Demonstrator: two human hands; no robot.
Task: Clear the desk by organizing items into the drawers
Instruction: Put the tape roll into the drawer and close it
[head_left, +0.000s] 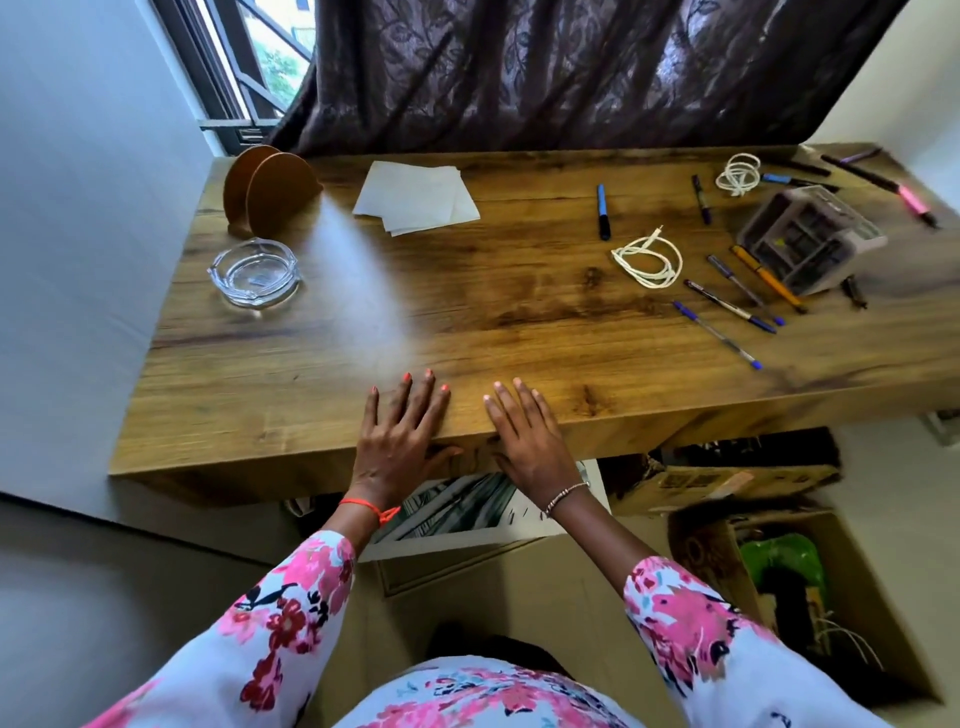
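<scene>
My left hand (400, 436) and my right hand (527, 434) lie flat, fingers spread, on the front edge of the wooden desk (467, 322), holding nothing. At the right lie several pens (727, 306), a blue marker (603, 211), a dark pen (701, 199), a coiled white cable (648, 260), a second white cable (737, 174), a pink highlighter (915, 201) and a small clear drawer organizer (810, 239). A stack of white papers (415, 197) sits at the back middle. A glass ashtray (253, 271) and a brown round stand (270, 189) are at the left.
A dark curtain (545, 67) hangs behind the desk, a window (249, 62) at the back left, a wall on the left. Under the desk there are cardboard boxes (727, 478), one open box with a green object (784, 566), and a framed picture (457, 514).
</scene>
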